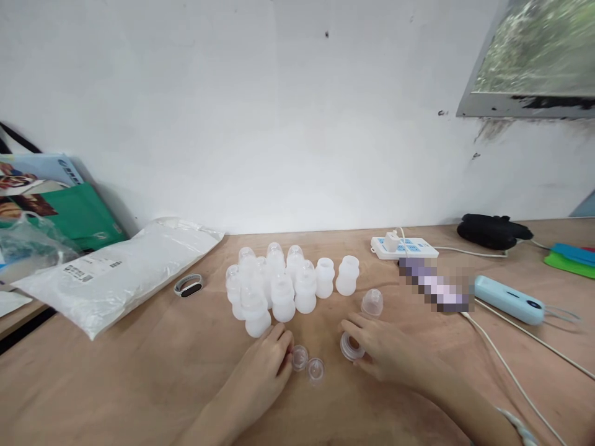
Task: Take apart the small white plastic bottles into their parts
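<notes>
My left hand (267, 365) is on the table with its fingers curled, the tips closed at the edge of a clear bottle nipple (300, 358). A second clear nipple (316, 370) lies beside that one. My right hand (379, 347) grips a white screw ring (349, 349) from its right side, fingers above and thumb below. Just beyond that hand sits a clear dome cap (372, 301). Several white baby bottles (283, 300) with clear caps stand in a cluster past my left hand. At the cluster's right are two bottles without caps, one open bottle (324, 279) and another (348, 277).
A white plastic parcel (125, 266) and a wristband (188, 286) lie to the left. On the right are a power strip (404, 246), a pixelated purple item (434, 286), a light blue device (509, 300), a black pouch (493, 230) and trailing cables (506, 365). A wall (297, 155) bounds the back.
</notes>
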Motion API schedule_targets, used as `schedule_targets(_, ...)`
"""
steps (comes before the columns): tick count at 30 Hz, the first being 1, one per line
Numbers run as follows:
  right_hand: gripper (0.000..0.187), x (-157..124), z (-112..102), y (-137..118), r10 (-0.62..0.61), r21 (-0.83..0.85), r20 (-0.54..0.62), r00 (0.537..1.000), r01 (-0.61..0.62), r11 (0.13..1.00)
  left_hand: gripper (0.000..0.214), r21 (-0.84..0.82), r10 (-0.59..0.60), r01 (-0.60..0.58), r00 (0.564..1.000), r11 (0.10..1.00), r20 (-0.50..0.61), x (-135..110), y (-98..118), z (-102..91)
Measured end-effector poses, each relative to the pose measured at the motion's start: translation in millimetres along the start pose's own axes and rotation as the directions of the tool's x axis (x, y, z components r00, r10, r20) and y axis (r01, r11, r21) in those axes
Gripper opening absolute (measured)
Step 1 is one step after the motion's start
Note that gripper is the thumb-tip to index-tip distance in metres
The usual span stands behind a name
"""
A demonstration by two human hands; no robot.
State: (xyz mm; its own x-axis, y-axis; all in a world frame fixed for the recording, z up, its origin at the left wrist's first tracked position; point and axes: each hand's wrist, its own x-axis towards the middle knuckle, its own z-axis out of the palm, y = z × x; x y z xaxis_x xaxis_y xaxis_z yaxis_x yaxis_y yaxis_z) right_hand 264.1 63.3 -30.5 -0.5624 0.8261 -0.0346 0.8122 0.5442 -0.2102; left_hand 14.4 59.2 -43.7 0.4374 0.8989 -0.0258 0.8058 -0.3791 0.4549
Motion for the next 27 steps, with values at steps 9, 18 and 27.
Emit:
schedule_targets(9, 0.039, 5.6, -10.9, 0.9, -0.036, 0.078, -0.165, 0.986, 0.049, 0.996, 0.026, 0.130, -0.019, 0.023, 0.999, 0.991, -0.031, -1.5, 3.9, -6.3)
schedule_targets(18, 0.034, 77.9, -45.1, -20.5, -0.146, -0.003, -0.554, 0.819, 0.173, 0.985, 0.024, -0.016, 0.183, -0.196, 0.938, 0.981, -0.295, -2.0, -0.8, 0.7)
schedule_targets(27, 0.029, 73.8, -47.3, -17.4, -0.123, -0.005, -0.528, 0.840, 0.142, 0.990, 0.035, -0.008, 0.327, -0.385, 0.793, 0.923, -0.513, -10.8, 2.6, 10.2)
